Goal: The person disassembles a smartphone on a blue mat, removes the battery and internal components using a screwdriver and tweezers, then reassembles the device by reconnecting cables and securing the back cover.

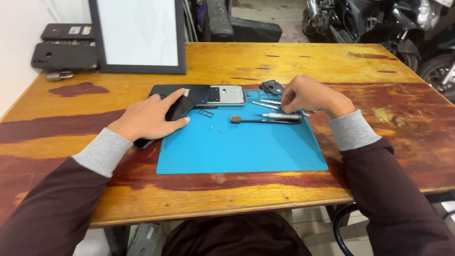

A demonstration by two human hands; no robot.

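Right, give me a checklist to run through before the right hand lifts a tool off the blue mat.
1. Left hand steadies the dark phone at the mat's left edge: ok, palm and fingers lie on it.
2. Right hand is at the tools: ok, its fingertips are over the tweezers and the screwdriver.
3. Which tool the right hand grips: cannot tell, the fingertips hide the contact.
4. Small tray frame and tiny loose parts lie on the blue mat: ok, apart from both hands.
5. Opened phone body lies flat at the mat's top edge: ok.
6. Brush-like tool is free of the hands: ok.
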